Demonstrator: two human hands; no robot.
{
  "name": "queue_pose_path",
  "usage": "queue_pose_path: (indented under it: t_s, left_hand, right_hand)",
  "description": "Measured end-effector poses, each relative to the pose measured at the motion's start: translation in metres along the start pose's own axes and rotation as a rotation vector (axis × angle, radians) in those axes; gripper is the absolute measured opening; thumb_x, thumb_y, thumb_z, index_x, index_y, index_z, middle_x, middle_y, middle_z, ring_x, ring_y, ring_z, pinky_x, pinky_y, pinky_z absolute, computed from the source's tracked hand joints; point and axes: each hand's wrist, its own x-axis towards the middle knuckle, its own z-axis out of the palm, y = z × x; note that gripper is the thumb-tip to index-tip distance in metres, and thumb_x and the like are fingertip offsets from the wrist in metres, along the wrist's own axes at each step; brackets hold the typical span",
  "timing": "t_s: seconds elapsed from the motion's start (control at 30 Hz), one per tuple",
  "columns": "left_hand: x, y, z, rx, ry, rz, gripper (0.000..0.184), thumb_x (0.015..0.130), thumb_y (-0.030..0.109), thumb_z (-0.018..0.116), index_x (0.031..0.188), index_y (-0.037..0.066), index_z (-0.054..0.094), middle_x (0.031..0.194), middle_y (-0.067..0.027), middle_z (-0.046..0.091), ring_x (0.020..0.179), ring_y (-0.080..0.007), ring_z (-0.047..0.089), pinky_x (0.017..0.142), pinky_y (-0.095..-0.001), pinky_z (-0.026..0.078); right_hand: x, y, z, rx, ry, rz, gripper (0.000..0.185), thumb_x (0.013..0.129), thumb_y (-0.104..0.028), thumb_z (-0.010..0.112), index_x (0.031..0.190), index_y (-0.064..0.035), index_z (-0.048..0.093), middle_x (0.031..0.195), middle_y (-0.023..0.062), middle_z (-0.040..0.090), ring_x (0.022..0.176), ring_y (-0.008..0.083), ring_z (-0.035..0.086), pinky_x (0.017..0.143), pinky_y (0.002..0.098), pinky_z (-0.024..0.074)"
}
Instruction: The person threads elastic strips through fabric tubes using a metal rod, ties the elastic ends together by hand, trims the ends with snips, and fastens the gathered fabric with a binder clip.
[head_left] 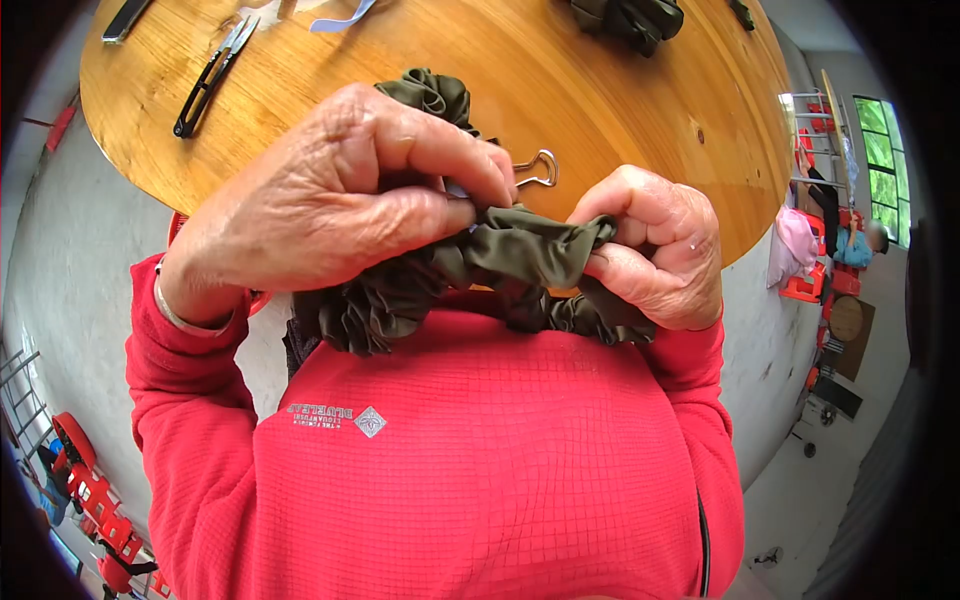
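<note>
My left hand (340,190) is closed, thumb and forefinger pinching a dark green satin scrunchie (530,245) with ruffled, gathered cloth. A bit of something pale shows between those fingers, too small to name. At the other end of the same stretch of cloth, my right hand (655,245) is closed in a pinch on its folded edge. More gathered green cloth (370,315) hangs below my left hand against the red top, and another ruffled part (430,95) lies behind it on the table. Just beyond my fingers is the wire handle of a binder clip (540,168), its body hidden.
On the round wooden table (640,130) lie black-handled thread snips (212,80), a pale blue strip (342,18), a dark object (125,20) and a green cloth bundle (630,20). Red stools (805,283) and a person in blue (855,245) are off to the right.
</note>
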Motion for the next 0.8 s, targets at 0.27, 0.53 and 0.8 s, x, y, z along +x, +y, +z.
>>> queue_pose_path:
  t_s: [0.27,0.53,0.8]
  left_hand:
    - [0.005,-0.002,-0.004,-0.037,-0.068,0.001,0.007,0.075,-0.001,0.066,0.079,-0.003,0.062,0.084,-0.0117,0.064,0.079,-0.0156,0.06,0.076,-0.0273,0.048]
    - [0.004,0.002,0.0,0.144,-0.048,-0.01,0.003,0.07,-0.004,0.059,0.072,-0.002,0.058,0.079,-0.0105,0.063,0.072,-0.0147,0.06,0.07,-0.0266,0.048]
    - [0.007,0.004,0.001,0.164,-0.029,0.021,0.005,0.069,-0.004,0.056,0.073,-0.002,0.058,0.077,-0.0104,0.063,0.071,-0.0151,0.059,0.068,-0.0267,0.048]
  right_hand:
    - [-0.001,0.0,-0.002,-0.112,-0.044,-0.127,0.014,0.07,0.001,0.063,0.083,-0.003,0.06,0.049,-0.0019,0.041,0.044,0.0041,0.036,0.043,0.0217,0.03]
    - [0.0,-0.01,-0.004,-0.172,-0.108,-0.091,0.018,0.068,0.001,0.064,0.085,-0.005,0.061,0.048,-0.0009,0.036,0.042,0.0081,0.036,0.044,0.0235,0.0307]
    - [-0.001,-0.013,-0.005,-0.201,-0.147,-0.072,0.017,0.07,-0.001,0.063,0.086,-0.0045,0.06,0.047,-0.0001,0.038,0.042,0.0096,0.037,0.044,0.0253,0.0317]
